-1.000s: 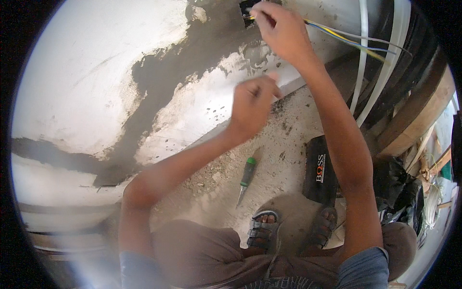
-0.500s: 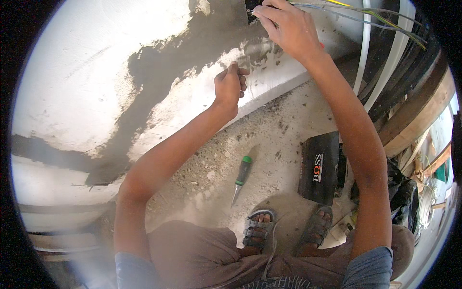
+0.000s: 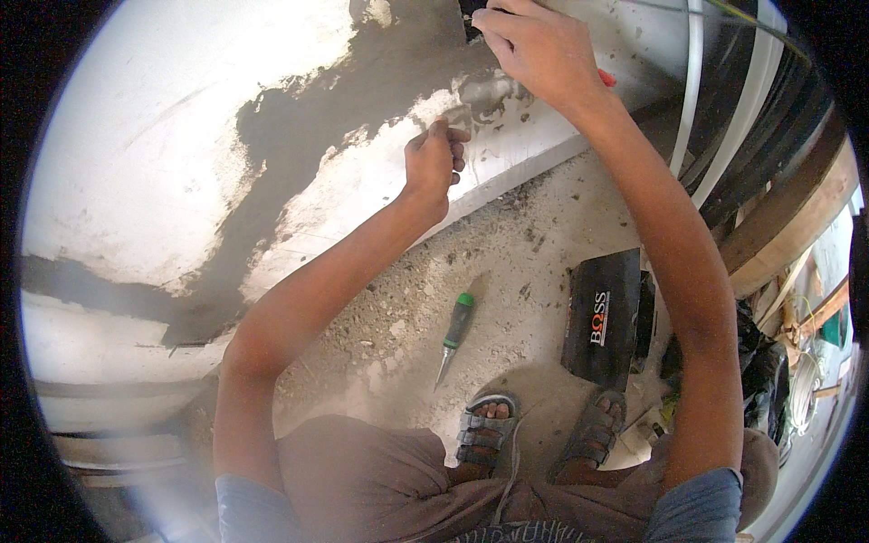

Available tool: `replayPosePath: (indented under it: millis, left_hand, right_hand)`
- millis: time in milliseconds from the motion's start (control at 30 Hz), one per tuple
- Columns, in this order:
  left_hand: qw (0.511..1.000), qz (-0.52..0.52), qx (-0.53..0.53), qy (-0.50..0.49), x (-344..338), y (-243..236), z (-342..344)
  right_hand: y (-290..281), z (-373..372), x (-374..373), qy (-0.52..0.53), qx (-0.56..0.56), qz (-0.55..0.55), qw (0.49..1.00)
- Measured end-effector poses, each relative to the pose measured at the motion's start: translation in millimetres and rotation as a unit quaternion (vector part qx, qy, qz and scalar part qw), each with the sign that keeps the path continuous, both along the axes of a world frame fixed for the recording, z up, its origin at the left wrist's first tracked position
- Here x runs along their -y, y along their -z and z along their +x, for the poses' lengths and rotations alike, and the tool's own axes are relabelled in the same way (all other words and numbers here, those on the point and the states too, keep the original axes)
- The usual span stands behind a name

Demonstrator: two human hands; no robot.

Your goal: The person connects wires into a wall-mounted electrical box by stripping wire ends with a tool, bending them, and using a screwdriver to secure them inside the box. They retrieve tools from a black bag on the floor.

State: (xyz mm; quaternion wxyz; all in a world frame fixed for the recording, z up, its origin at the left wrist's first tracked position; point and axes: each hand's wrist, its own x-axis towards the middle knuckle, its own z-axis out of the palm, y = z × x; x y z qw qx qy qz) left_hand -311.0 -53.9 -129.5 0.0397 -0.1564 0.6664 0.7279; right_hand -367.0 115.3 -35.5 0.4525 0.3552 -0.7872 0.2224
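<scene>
My right hand (image 3: 541,50) is raised to the wall (image 3: 163,136) beside a dark opening (image 3: 470,16), its thumb and fingers pinched together. Whatever it grips is hidden. A small red piece (image 3: 607,79) shows past its wrist, too little of it to name. Lower and to the left, my left hand (image 3: 435,161) is closed with curled fingers, in front of the wall below the grey plaster patch (image 3: 299,118). What its fingers hold, if anything, I cannot make out. Thin wires (image 3: 760,27) run at the upper right.
On the dusty floor lies a screwdriver (image 3: 458,326) with a green and dark handle. A black box (image 3: 599,317) stands by my sandalled foot (image 3: 595,425). White conduits (image 3: 690,90), dark cables and a wooden beam (image 3: 797,208) rise at the right, with black plastic (image 3: 765,371) below.
The thin wires beside my right hand have swung up and right, mostly out of view. My right forearm has shifted slightly right; the red piece shows more. My left hand is almost unmoved.
</scene>
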Motion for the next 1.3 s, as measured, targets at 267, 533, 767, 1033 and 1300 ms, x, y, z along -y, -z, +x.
replayPosePath:
  millis: [267,533,767,1033,1300]
  left_hand:
    - [1.000,-0.016,0.009,0.006,8,4,-1]
    - [1.000,-0.008,0.004,-0.015,3,1,-1]
    - [1.000,-0.013,0.003,-0.011,6,2,0]
    - [1.000,-0.011,0.011,-0.005,8,4,1]
    - [0.999,-0.018,0.037,0.019,7,5,7]
  right_hand:
    - [-11,-2,-7,0.061,0.041,0.090,0.993]
    - [-4,-3,-4,-0.005,0.012,0.017,1.000]
    - [-5,-1,-4,-0.006,0.001,0.013,1.000]
    - [-4,-1,1,-0.009,0.010,-0.011,1.000]
    - [-8,-7,-3,-0.048,0.011,-0.013,0.999]
